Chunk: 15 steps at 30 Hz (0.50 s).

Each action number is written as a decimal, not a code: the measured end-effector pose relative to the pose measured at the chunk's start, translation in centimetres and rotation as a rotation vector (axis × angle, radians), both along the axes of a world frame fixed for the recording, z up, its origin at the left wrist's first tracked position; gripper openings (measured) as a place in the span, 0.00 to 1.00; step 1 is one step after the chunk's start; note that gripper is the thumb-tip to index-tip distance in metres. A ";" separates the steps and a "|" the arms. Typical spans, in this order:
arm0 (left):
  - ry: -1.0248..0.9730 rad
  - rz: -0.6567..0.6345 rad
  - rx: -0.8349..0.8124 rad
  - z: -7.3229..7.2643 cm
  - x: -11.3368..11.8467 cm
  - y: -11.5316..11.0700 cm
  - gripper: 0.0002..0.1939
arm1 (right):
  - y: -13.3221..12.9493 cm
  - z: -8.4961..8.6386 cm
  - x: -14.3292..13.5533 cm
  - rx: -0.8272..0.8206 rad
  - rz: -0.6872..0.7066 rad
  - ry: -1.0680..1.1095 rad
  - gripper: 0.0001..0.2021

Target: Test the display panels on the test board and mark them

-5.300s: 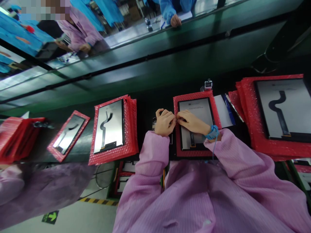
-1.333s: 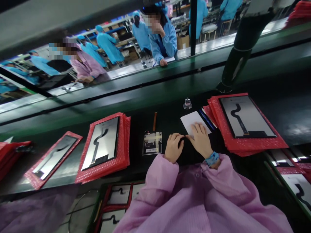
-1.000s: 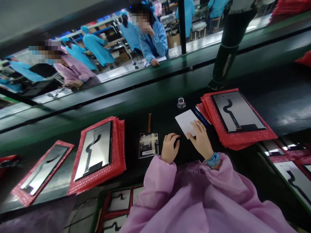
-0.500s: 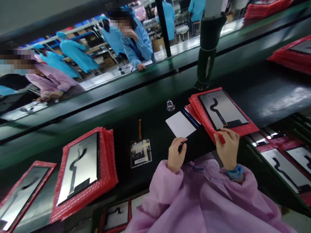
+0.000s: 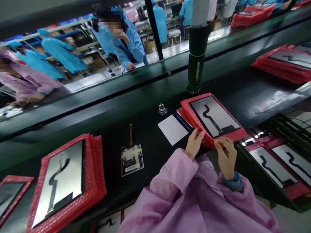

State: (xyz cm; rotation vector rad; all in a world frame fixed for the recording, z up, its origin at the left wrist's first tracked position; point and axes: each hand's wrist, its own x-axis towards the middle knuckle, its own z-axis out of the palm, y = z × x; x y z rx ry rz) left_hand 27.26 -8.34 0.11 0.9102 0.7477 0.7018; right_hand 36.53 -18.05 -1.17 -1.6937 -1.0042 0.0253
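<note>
A stack of red bubble-wrap sheets (image 5: 207, 142) lies in front of me with a display panel (image 5: 220, 118) on top. The panel has a silvery back and a black curved flex cable. My right hand (image 5: 225, 157) pinches the near corner of the bubble wrap between thumb and fingers. At the stack's near left edge, my left hand (image 5: 195, 142) is closed on the red wrap as well. Beside it lie a white sheet of paper (image 5: 173, 129) and a blue pen (image 5: 183, 122). Farther left sits a small panel with an orange ribbon (image 5: 132, 160).
Another wrapped display stack (image 5: 93, 174) stands at the left, and more red stacks (image 5: 279, 66) at the far right. A tray of panels (image 5: 272, 161) is low on the right. A dark green post (image 5: 196, 61) rises behind the work. Co-workers sit and stand across the line.
My left hand has moved right, from beside the paper to the red bubble wrap. My right hand still grips the wrap's near edge. The view has shifted right.
</note>
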 end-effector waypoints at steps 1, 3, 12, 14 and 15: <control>0.000 -0.005 0.008 0.0 -0.1 0.0 0.22 | -0.1 0.0 -0.4 0.013 0.026 0.001 0.11; 0.027 0.022 0.012 -0.2 -0.2 0.2 0.20 | -0.1 -0.1 -1.4 0.026 0.097 -0.045 0.09; 0.213 0.093 0.194 -1.1 -0.6 1.0 0.17 | -0.7 -0.9 -2.1 -0.009 0.210 -0.306 0.07; 0.232 0.085 0.221 -1.1 -1.1 1.0 0.16 | -1.5 -0.9 -0.8 -0.056 0.002 -0.303 0.11; 0.260 0.078 0.236 -1.1 -1.3 1.0 0.15 | -1.8 -1.0 -0.1 -0.093 -0.125 -0.281 0.15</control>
